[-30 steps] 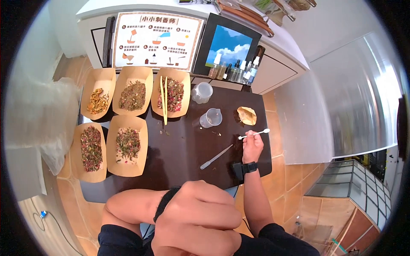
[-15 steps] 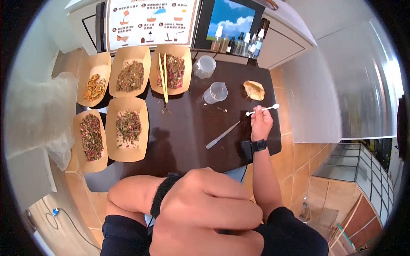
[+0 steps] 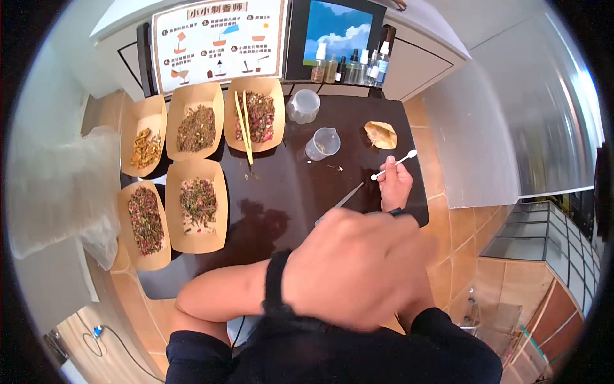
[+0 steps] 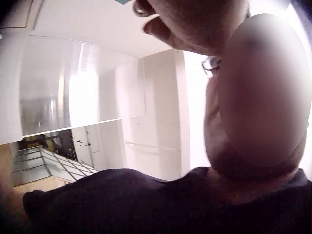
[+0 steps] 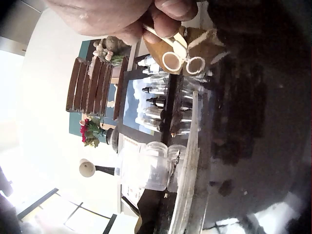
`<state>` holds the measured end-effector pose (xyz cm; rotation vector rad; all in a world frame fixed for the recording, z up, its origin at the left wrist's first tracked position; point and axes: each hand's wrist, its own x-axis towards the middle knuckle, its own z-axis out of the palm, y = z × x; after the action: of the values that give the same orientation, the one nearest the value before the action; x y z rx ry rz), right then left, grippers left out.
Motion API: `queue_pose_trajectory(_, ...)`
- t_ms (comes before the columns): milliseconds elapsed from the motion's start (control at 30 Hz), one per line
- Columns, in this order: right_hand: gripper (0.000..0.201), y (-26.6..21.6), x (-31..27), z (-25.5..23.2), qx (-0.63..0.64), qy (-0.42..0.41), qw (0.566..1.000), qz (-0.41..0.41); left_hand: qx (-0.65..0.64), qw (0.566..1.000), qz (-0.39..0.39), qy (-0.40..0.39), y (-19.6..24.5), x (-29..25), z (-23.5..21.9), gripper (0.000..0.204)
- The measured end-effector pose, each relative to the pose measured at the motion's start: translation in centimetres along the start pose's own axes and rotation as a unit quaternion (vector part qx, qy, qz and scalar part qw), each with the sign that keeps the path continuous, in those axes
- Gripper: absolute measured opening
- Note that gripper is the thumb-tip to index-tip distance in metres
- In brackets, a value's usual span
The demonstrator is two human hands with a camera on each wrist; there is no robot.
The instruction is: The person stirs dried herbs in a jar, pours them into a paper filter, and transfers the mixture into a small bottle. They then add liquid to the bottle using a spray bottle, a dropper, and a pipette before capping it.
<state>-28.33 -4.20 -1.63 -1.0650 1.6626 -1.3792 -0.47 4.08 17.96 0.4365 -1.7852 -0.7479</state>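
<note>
My left hand [image 3: 355, 269] is raised close to the head camera and blurred; its fingertips are hidden there. In the left wrist view the left hand [image 4: 190, 22] hangs at the top, fingers loosely bent, near a person's head. My right hand [image 3: 395, 185] pinches a thin white spoon-like stick [image 3: 393, 165] over the table's right side. The right wrist view shows two small loops at that stick's end [image 5: 171, 61]. A crumpled tan paper-like piece [image 3: 380, 135] lies just behind the right hand. A pipette [image 3: 348, 195] lies left of it, partly behind my left hand.
A small beaker [image 3: 323, 144] and a clear plastic cup [image 3: 303, 105] stand mid-table. On the left are several paper trays [image 3: 217, 239] of dried plants, yellow tweezers [image 3: 243, 128] across one. Bottles [image 3: 352, 70] line the back beside a printed sheet [image 3: 217, 45].
My left hand has swung to the right, now covering part of the pipette and the right forearm. The right hand still holds the white stick; the head view has shifted.
</note>
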Motion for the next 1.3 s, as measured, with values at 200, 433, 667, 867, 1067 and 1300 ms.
queue_pose_trajectory(200, 0.031, 0.1, 0.2, -0.2, -0.05, -0.044, 0.997, -0.045, 0.381, 0.866, -0.202, -0.254, -8.8, -4.0, 6.5, 0.008)
queue_pose_trajectory(433, 0.016, -0.1, -0.2, -0.1, -0.054, -0.095, 0.992, -0.06, 0.387, 0.82, -0.26, -0.332, -11.1, -4.7, 6.9, 0.01)
queue_pose_trajectory(667, 0.017, -0.5, -0.3, -0.4, -0.109, -0.081, 0.99, -0.038, 0.383, 0.813, -0.283, -0.336, -11.6, -4.5, 6.2, 0.011)
queue_pose_trajectory(867, 0.018, -0.1, -0.2, -0.3, -0.096, -0.073, 0.992, -0.042, 0.364, 0.842, -0.287, -0.275, -10.8, -3.8, 5.8, 0.011)
queue_pose_trajectory(1067, 0.03, -0.1, 0.1, 0.3, -0.084, -0.035, 0.995, -0.042, 0.343, 0.857, -0.28, -0.263, -10.3, -3.8, 5.6, 0.012)
queue_pose_trajectory(1300, 0.023, 0.3, 0.1, -0.4, -0.067, -0.025, 0.994, -0.078, 0.296, 0.878, -0.292, -0.237, -9.5, -2.9, 5.0, 0.014)
